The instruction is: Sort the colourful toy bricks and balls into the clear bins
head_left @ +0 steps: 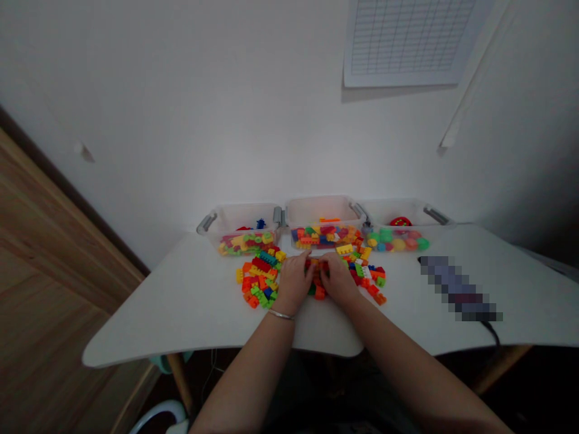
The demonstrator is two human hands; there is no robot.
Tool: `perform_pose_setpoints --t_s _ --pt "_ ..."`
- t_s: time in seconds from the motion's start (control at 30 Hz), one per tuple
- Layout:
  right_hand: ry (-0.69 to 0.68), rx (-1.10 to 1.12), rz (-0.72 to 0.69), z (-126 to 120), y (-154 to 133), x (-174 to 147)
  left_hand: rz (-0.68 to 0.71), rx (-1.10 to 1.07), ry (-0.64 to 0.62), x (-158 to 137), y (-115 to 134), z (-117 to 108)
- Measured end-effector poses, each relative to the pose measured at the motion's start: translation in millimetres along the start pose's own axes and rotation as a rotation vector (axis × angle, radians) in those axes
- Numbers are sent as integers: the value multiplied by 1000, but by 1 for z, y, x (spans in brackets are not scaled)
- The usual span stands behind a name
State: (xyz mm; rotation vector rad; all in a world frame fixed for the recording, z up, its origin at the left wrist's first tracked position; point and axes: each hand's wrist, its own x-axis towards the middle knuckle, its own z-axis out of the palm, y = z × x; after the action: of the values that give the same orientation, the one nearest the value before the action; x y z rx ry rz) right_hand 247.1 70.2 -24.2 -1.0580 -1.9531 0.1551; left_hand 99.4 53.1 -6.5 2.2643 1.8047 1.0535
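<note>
My left hand (295, 280) and my right hand (337, 280) meet at the middle of the white table, fingers curled inward. Between them shows an orange and red cluster of toy building bricks (316, 269), gripped from both sides. The fingers hide much of it, so its full shape cannot be made out. Left of my hands lies a pile of loose bricks (259, 281) in red, orange, yellow, green and blue. More loose bricks (368, 274) spread out to the right. An orange brick (320, 293) lies just below my fingers.
Along the wall stand three clear plastic bins: a left bin (246, 212) and a middle bin (319, 208) with bricks, and a right bin (418, 211) with colourful balls. A blurred-out device (456, 289) with a black cable lies on the table (172, 319) at right.
</note>
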Motion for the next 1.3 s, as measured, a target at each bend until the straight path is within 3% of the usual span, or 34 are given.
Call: perform_pose_setpoints --t_s 0.13,0.37,0.7,1.07,1.2,1.3 --pt "-40 44 -34 1 0 -1 71 -9 -53 1 0 0" --pt "-28 45 26 -2 2 -1 81 91 -122 1 1 -1" --pt "122 204 152 -5 -2 3 108 -27 -43 3 3 -3" --pt "102 204 245 0 3 2 139 -99 -20 1 2 0" --pt "56 171 240 -6 3 6 115 -70 -20 2 1 3" --pt "159 151 212 -19 6 14 50 26 -16 1 2 4"
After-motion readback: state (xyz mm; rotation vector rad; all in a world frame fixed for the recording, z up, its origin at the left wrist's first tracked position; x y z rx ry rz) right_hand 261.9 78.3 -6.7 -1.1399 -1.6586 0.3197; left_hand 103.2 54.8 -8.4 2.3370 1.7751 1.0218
